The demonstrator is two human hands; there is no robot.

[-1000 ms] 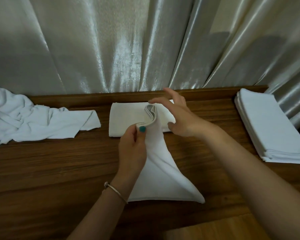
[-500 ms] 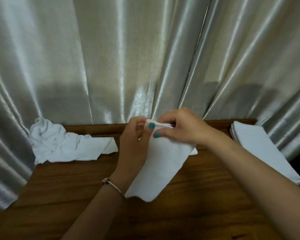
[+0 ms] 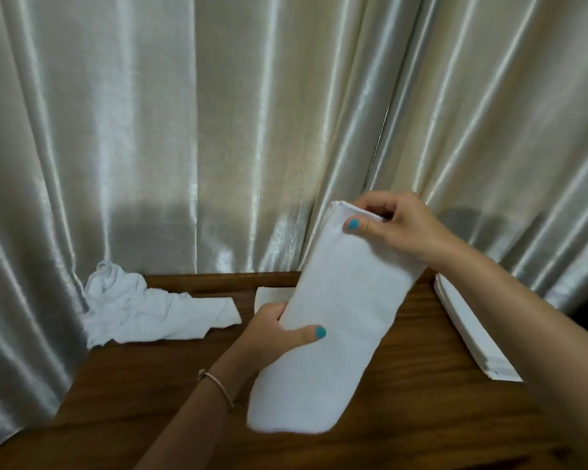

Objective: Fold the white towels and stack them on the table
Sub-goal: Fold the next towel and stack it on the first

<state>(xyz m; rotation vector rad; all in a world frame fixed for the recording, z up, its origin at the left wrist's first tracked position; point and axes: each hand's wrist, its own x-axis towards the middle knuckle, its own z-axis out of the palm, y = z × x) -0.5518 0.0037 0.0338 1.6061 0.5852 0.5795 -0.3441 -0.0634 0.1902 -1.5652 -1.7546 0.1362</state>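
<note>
A white towel [image 3: 336, 320], folded into a long strip, hangs in the air above the wooden table [image 3: 404, 401]. My right hand [image 3: 394, 228] pinches its top end up near the curtain. My left hand [image 3: 279, 337] grips its left edge about halfway down, thumb on the front. The lower end dangles just over the tabletop. Behind the strip, a corner of a flat folded towel [image 3: 269, 296] shows on the table. A stack of folded white towels [image 3: 472, 327] lies at the right, partly hidden by my right forearm.
A crumpled heap of unfolded white towels [image 3: 143, 310] lies at the table's back left against the shiny silver curtain [image 3: 218, 130], which hangs along the whole far edge. Bare wood shows at the front of the table.
Both hands have raised the towel higher. My right hand went up and right with the top end; my left hand slid down to the strip's middle. The view tilted upward.
</note>
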